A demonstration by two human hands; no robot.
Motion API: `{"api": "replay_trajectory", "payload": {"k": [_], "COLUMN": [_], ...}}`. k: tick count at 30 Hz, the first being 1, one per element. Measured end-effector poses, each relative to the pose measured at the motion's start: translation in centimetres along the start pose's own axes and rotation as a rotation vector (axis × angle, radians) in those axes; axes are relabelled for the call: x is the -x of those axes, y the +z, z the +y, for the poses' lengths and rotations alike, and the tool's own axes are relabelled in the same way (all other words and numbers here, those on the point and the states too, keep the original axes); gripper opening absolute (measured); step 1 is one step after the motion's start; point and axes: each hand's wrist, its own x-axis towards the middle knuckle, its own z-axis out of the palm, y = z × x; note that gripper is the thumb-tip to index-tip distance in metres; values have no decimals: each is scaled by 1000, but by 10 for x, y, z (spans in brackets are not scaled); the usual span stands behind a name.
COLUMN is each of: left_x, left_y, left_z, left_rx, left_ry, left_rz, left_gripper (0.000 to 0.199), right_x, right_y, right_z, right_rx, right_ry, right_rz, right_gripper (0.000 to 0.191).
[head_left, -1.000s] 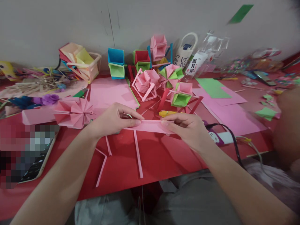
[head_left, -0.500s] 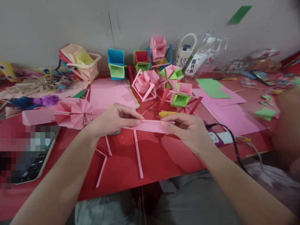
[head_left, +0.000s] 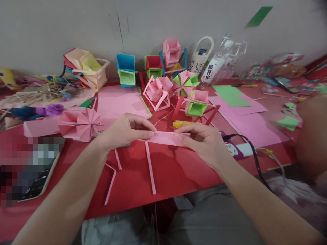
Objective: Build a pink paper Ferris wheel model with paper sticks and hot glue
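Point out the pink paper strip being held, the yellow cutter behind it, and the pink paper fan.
pink paper strip (head_left: 165,138), head view, middle of its flat face between the hands
yellow cutter (head_left: 180,124), head view, its yellow body
pink paper fan (head_left: 82,124), head view, centre of the pleats

Left hand (head_left: 122,131) and right hand (head_left: 204,141) pinch the ends of a pink paper strip (head_left: 165,137) above the red table (head_left: 178,170), near its front edge.
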Motion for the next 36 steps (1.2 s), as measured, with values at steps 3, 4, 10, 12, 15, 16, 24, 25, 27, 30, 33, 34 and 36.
{"api": "replay_trajectory", "payload": {"k": [3,4,10,12,15,16,24,25,27,30,33,34,36], "left_x": [-1,-1,0,0,-1,-1,1,1,1,1,1,1,2], "left_y": [1,2,1,2,3,3,4,4,4,4,2,2,1], "left_z": [-2,-2,-3,-3,-3,-2,2,2,1,0,0,1,2], "left_rx": [3,1,-11,-17,-31,-35,-52,-34,-2,9,-35,-63,-130], "left_ry": [-3,-5,8,23,28,25,-29,-47,-81,-110,-103,-97,-82], "left_rz": [-34,-43,-48,-38,-19,-14,-45,-66,-99,-120,-146,-156,-171], "left_gripper": [5,5,7,7,7,7,9,10,11,11,13,14,15], "right_x": [1,1,1,1,1,1,0,1,1,2,2,3,3], "right_y": [-1,-1,-2,-1,0,1,3,3,2,2,3,3,4], "right_z": [0,0,2,3,3,3,2,2,2,1,2,2,3], "right_rx": [8,9,8,-1,-23,-30,-12,-17,-19,-8,5,9,27], "right_ry": [-21,-30,-38,-29,-7,2,-2,-2,0,6,11,10,11], "right_rz": [-15,-20,-61,-68,-62,-55,-17,-18,-20,-17,-32,-36,-46], "right_gripper": [6,6,6,6,6,5,3,3,5,6,6,6,6]}}
